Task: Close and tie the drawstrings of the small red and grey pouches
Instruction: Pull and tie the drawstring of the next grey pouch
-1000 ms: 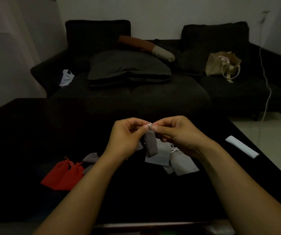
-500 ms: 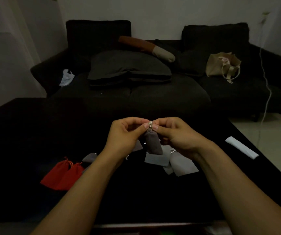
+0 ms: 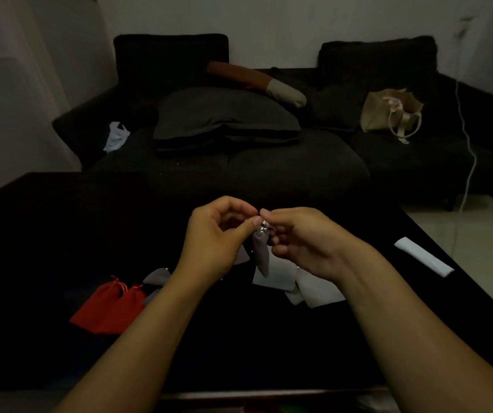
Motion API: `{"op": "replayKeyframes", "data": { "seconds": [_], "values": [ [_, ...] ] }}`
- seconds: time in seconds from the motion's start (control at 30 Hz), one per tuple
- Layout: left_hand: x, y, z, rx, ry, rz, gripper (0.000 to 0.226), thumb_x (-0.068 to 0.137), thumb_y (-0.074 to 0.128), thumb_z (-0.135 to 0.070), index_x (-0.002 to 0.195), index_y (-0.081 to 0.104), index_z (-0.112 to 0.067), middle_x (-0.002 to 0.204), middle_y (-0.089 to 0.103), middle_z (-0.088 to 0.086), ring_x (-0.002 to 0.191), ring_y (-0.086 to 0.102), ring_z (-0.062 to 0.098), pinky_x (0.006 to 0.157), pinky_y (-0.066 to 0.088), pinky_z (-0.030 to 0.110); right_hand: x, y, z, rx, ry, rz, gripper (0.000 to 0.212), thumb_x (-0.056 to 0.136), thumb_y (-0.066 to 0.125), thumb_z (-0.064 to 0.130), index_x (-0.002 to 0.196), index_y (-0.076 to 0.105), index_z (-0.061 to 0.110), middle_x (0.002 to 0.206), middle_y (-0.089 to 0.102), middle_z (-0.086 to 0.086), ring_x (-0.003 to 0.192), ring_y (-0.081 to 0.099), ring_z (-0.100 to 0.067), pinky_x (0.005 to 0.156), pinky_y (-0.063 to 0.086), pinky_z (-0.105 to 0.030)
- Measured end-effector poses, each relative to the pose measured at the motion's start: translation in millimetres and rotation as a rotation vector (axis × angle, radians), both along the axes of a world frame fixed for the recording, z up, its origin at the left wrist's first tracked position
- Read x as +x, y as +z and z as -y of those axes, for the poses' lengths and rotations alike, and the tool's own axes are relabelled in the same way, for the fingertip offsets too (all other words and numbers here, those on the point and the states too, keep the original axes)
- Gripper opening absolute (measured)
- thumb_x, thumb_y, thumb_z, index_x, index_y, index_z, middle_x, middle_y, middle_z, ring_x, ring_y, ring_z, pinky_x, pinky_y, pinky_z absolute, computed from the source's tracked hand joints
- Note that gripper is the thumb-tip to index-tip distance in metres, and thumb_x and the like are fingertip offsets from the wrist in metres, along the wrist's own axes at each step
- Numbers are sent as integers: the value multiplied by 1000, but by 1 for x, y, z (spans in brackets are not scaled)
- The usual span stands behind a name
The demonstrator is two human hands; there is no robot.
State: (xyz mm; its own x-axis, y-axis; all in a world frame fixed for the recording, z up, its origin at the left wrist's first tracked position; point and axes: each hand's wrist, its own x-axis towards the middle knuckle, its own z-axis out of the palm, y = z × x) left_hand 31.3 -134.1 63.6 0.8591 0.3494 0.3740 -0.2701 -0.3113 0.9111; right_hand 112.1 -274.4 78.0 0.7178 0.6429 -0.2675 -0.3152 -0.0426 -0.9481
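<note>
— Hanging from both hands above the dark worktop (image 3: 60, 234), the grey pouch (image 3: 261, 253) points neck up, its long axis near upright, the bottom tipped slightly right.

— And the hands?

— The left hand (image 3: 217, 238) and right hand (image 3: 302, 244) meet at its gathered neck, fingertips pinching the drawstring (image 3: 264, 224).

— Changed since a second ago?

— The hands sit a little lower and the right thumb has lifted. Two red pouches (image 3: 111, 305) lie unmoved at the left, pale pouches (image 3: 313, 287) under the right wrist.
</note>
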Motion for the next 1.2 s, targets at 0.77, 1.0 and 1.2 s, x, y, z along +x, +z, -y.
{"op": "replayKeyframes", "data": {
  "seconds": [0.77,1.0,1.2],
  "values": [
    [2,-2,-9,500,-129,-174,7,100,49,-22,97,51,-28,90,62,-5,77,63,-2,67,55,21,-3,3,0,26,-70,-274,18,96,60,17,81,65,9,70,54,-2,59,43,-6,49,36,-14],
    [9,-13,-2,-55,-50,-219,18,102,41,-18,91,55,-16,92,61,10,79,60,18,69,51,36,-12,5,-12,-40,-170,58,20,101,53,19,88,63,7,76,61,-6,67,56,-13,62,47,-24],
    [12,-11,-6,-45,-55,-242,18,101,43,-19,90,56,-20,87,62,5,73,60,13,61,48,29,-10,6,-12,-120,-208,253,22,100,55,20,98,67,2,84,64,-10,76,60,-18,66,50,-28]
  ]
}}
